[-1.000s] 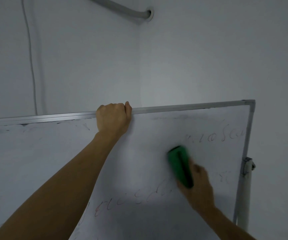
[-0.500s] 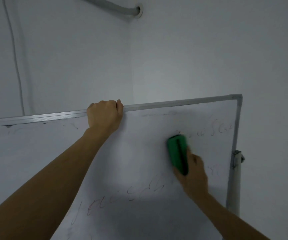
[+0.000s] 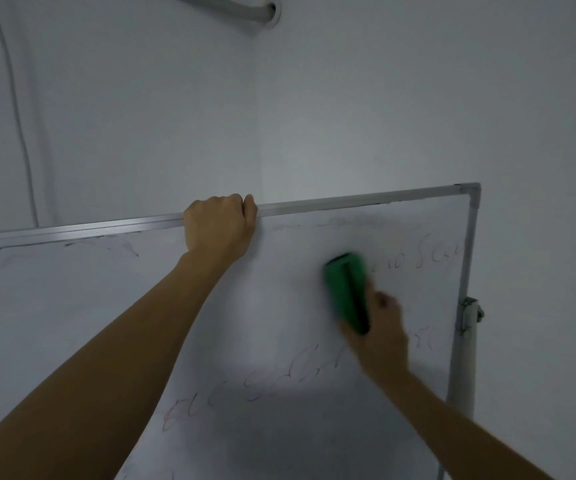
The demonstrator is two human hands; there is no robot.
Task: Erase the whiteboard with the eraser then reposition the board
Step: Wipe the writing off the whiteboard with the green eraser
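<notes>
My left hand [image 3: 219, 225] is curled over the top rail [image 3: 348, 201] of the whiteboard [image 3: 71, 323], fingers hooked behind it and thumb in front, steadying the panel. My right hand [image 3: 381, 336] grips the lower end of a green eraser [image 3: 345, 289], fingers wrapped round its sides, pressing it flat against the right half of the board. That spot is just below the top rail and left of the faint reddish writing [image 3: 428, 259] near the upper right corner.

The eraser's long axis runs nearly vertical. Its free end points up toward the top rail and leans slightly left, and a dark strip runs along its right edge. The eraser and my right hand look blurred.

More faint writing crosses the lower middle of the board, and a little sits right of my wrist. The board hangs on a grey stand post [image 3: 465, 358] at its right edge, with a pale wall [image 3: 383, 98] behind.

Risks, as I judge them: the panel seems to be mounted on a pivot, so a hard push could tip it if my left hand slackens. Because I hold the eraser only at its lower end, it could twist or lift. Faint strokes near the frame are easy to miss.
</notes>
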